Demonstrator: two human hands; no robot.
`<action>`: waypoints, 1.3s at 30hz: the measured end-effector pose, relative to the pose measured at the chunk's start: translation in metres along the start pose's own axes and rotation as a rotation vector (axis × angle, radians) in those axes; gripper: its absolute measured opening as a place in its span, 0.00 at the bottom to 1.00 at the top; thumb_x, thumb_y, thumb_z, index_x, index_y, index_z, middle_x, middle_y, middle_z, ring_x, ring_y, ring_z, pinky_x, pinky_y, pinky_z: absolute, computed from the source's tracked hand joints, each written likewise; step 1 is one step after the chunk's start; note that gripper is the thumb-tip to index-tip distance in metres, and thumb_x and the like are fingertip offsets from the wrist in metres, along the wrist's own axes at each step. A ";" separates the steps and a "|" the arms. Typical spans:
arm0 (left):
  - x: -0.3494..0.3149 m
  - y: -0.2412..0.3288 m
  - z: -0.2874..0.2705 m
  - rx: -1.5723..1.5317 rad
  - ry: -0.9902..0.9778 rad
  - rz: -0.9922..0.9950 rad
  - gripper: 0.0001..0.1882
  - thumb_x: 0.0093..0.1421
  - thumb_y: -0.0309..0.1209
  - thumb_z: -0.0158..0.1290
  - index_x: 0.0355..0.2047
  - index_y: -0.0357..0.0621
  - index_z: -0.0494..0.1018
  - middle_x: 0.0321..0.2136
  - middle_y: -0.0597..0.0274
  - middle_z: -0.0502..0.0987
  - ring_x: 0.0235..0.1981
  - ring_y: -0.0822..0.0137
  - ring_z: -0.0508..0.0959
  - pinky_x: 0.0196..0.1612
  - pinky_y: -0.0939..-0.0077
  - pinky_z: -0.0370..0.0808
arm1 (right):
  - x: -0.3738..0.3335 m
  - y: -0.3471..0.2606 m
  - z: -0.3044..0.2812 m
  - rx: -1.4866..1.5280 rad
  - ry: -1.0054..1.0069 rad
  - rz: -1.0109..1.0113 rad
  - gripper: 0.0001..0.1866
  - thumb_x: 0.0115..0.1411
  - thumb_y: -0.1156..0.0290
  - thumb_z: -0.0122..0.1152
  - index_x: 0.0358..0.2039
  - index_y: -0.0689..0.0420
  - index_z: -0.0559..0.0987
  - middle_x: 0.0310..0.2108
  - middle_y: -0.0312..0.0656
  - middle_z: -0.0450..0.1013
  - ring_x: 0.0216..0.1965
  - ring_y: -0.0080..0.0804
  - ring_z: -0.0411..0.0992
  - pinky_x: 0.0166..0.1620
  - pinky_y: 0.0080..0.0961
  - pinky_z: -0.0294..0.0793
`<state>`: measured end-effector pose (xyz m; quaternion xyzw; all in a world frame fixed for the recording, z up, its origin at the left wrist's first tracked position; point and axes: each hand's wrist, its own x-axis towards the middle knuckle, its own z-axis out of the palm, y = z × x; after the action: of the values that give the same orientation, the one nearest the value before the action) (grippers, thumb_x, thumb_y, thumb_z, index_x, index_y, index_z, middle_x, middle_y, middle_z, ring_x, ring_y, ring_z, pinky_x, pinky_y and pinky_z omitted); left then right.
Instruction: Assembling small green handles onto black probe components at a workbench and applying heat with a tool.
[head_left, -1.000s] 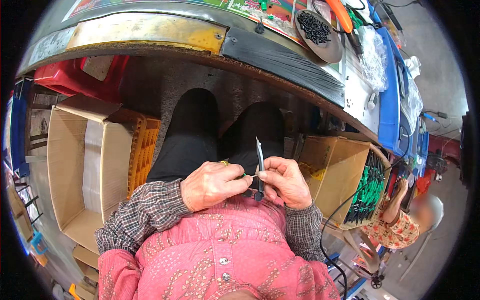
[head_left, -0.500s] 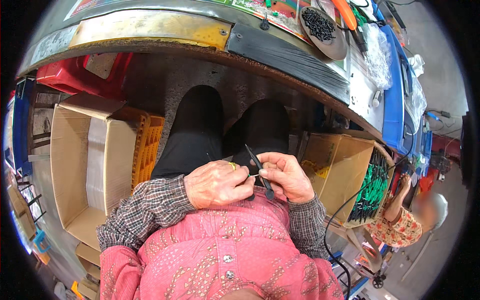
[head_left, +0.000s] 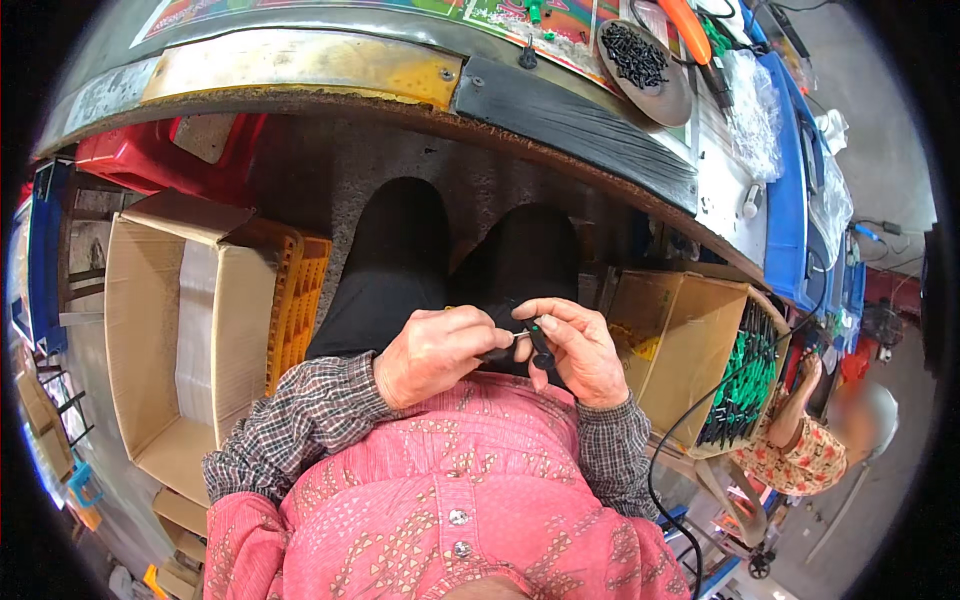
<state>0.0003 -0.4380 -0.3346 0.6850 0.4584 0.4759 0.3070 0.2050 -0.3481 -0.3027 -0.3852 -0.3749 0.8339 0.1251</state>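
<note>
Above my lap, my right hand (head_left: 582, 355) pinches a slim black part (head_left: 541, 346) with a rounded lower end and a small green spot. My left hand (head_left: 437, 352) is closed on a thin, pale metal-looking rod (head_left: 518, 334). The rod reaches out past the fingertips and meets the side of the black part. Most of it is hidden inside the left fingers, so I cannot tell what tool or piece it belongs to.
To my left stands an open cardboard box (head_left: 125, 330) beside an orange crate (head_left: 302, 310). At right, another carton (head_left: 680, 330) holds many green-and-black parts (head_left: 742, 385). The workbench edge (head_left: 570, 130) crosses ahead, bearing a dish of black pieces (head_left: 640, 65). A person (head_left: 800, 450) sits at far right.
The black part has turned in my right fingers, and its pointed end no longer shows. My left hand has risen slightly, with the rod now against the part's upper side.
</note>
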 end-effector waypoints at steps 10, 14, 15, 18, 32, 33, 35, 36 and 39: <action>0.003 0.009 -0.001 -0.360 0.159 -0.406 0.10 0.53 0.19 0.59 0.37 0.38 0.78 0.26 0.60 0.78 0.21 0.74 0.76 0.24 0.82 0.70 | 0.000 0.001 0.009 -0.265 0.103 -0.131 0.13 0.63 0.78 0.53 0.48 0.64 0.74 0.27 0.42 0.76 0.18 0.18 0.70 0.22 0.15 0.70; 0.003 0.007 0.002 -0.303 0.180 -0.378 0.08 0.54 0.19 0.57 0.36 0.37 0.78 0.24 0.64 0.76 0.18 0.79 0.73 0.21 0.84 0.68 | 0.003 0.004 0.012 -0.427 0.182 -0.203 0.09 0.64 0.74 0.55 0.41 0.63 0.78 0.22 0.32 0.71 0.17 0.11 0.63 0.20 0.11 0.62; 0.003 0.006 0.003 -0.233 0.204 -0.312 0.08 0.55 0.19 0.57 0.36 0.37 0.78 0.24 0.64 0.76 0.18 0.80 0.72 0.21 0.84 0.68 | 0.005 0.005 0.011 -0.478 0.190 -0.240 0.09 0.63 0.73 0.56 0.40 0.63 0.79 0.22 0.31 0.71 0.17 0.11 0.63 0.20 0.11 0.62; 0.004 0.009 -0.001 -0.323 0.193 -0.386 0.09 0.56 0.20 0.57 0.38 0.37 0.77 0.25 0.65 0.76 0.19 0.80 0.73 0.22 0.84 0.69 | 0.006 0.002 0.014 -0.451 0.187 -0.237 0.08 0.62 0.72 0.58 0.38 0.63 0.80 0.22 0.29 0.70 0.18 0.11 0.63 0.22 0.11 0.63; 0.012 0.017 -0.008 -1.164 0.256 -0.626 0.26 0.65 0.31 0.50 0.62 0.41 0.60 0.54 0.56 0.70 0.56 0.60 0.70 0.58 0.64 0.69 | 0.009 0.008 0.025 -0.433 0.188 -0.358 0.09 0.67 0.70 0.50 0.40 0.62 0.74 0.22 0.32 0.69 0.23 0.16 0.67 0.26 0.15 0.68; 0.012 0.017 -0.007 -1.160 0.254 -0.623 0.26 0.65 0.31 0.50 0.62 0.41 0.60 0.54 0.56 0.70 0.56 0.60 0.70 0.58 0.64 0.69 | 0.008 0.006 0.027 -0.449 0.218 -0.320 0.09 0.67 0.70 0.49 0.42 0.62 0.73 0.22 0.32 0.69 0.23 0.16 0.66 0.27 0.15 0.69; 0.011 0.014 -0.005 -1.253 0.222 -0.605 0.26 0.64 0.30 0.50 0.62 0.40 0.60 0.57 0.54 0.68 0.58 0.60 0.68 0.57 0.65 0.69 | 0.008 0.003 0.031 -0.502 0.256 -0.292 0.09 0.67 0.70 0.49 0.41 0.62 0.74 0.21 0.32 0.68 0.22 0.15 0.66 0.27 0.16 0.68; 0.011 0.013 -0.005 -1.266 0.224 -0.610 0.27 0.64 0.29 0.51 0.62 0.39 0.60 0.58 0.52 0.66 0.59 0.59 0.67 0.58 0.64 0.68 | 0.008 0.005 0.033 -0.595 0.288 -0.356 0.09 0.66 0.70 0.50 0.42 0.62 0.74 0.20 0.33 0.67 0.22 0.17 0.65 0.26 0.18 0.67; 0.012 0.017 -0.005 -1.220 0.289 -0.606 0.27 0.63 0.27 0.50 0.62 0.39 0.58 0.59 0.52 0.65 0.60 0.58 0.67 0.59 0.61 0.67 | 0.009 0.004 0.040 -0.778 0.334 -0.450 0.14 0.62 0.68 0.56 0.45 0.62 0.72 0.21 0.37 0.67 0.21 0.22 0.66 0.26 0.22 0.67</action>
<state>0.0027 -0.4334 -0.3134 0.1615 0.3164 0.6282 0.6922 0.1697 -0.3676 -0.2940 -0.4413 -0.7081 0.5107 0.2074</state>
